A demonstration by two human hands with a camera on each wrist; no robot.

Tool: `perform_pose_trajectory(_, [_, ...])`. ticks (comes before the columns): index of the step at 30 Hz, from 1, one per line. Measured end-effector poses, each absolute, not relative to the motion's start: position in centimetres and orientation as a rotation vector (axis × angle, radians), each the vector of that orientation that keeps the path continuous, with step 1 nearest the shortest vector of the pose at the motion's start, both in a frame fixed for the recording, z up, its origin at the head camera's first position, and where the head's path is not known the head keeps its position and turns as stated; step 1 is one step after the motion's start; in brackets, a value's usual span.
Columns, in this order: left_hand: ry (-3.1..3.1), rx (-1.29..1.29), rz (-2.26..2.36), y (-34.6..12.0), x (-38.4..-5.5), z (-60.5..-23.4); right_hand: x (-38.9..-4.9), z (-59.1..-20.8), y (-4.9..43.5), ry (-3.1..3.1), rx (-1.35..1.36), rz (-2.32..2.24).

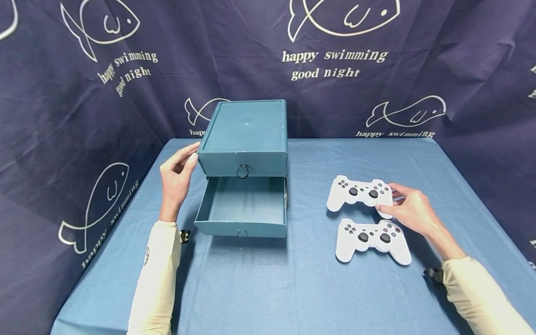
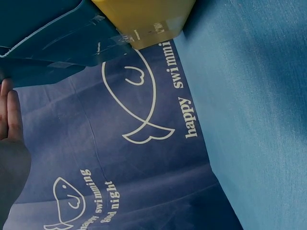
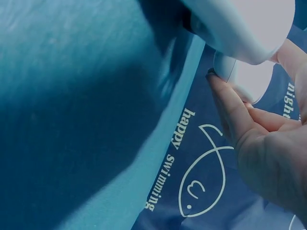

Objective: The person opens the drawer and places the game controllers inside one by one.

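Lift the far controller [image 1: 363, 189], found toward the desk's [image 1: 310, 288] right edge and pinched at one end in the right hand [image 1: 414, 211], clear of the near controller [image 1: 374, 232], steadying the cabinet [image 1: 251, 125] with the left hand [image 1: 177, 176], nearly straight-fingered, gripping nothing.

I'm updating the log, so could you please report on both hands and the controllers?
Left hand touching drawer box; right hand pinching far controller; near controller lying on table; lower drawer open, nothing visibly blocking it.
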State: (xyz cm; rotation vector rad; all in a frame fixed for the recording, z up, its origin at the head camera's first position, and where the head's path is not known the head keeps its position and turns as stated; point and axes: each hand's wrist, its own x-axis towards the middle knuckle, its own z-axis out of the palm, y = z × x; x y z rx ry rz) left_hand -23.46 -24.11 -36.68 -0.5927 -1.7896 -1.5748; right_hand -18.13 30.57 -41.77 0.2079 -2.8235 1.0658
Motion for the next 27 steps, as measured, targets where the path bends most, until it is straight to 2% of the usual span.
perform_pose_trajectory(27, [-1.792,-0.599,-1.569,-24.2,-23.6,-36.8,-15.2,-38.0,27.1,-2.770,0.231,1.122])
